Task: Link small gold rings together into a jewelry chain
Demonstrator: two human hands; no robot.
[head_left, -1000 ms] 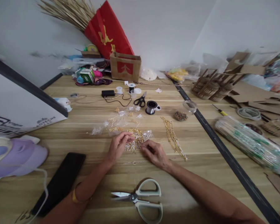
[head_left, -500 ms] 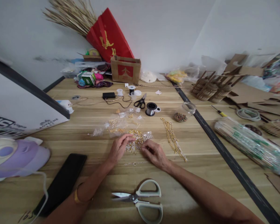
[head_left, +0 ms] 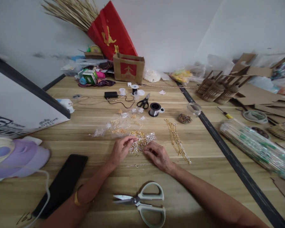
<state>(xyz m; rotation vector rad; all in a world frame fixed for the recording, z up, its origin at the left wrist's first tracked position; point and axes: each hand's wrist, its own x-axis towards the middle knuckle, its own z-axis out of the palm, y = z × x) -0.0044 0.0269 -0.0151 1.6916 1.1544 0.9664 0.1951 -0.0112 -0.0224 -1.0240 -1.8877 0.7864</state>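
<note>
A pile of small gold and silver beads (head_left: 138, 142) lies on the wooden table between my two hands. My left hand (head_left: 120, 148) is at the pile's left edge, thumb and fingertips pinched together; whatever they hold is too small to make out. On the right edge, my right hand (head_left: 158, 155) rests with fingers curled in, and its fingertips touch the beads; what is in them is hidden. Just in front of the pile lies a thin silver chain (head_left: 137, 165) with a ring. Gold and silver chains (head_left: 175, 139) are laid out to the right.
White-handled scissors (head_left: 142, 202) lie open near me, with a black phone (head_left: 64, 183) to their left. Behind the beads are small plastic bags (head_left: 118, 123), a wire spool (head_left: 155, 109) and black scissors (head_left: 144, 102). A jar of beads (head_left: 185, 117) lies farther right.
The view has shifted very slightly. Both hands stay almost where they were at the bead pile, with the fingers in much the same pose.
</note>
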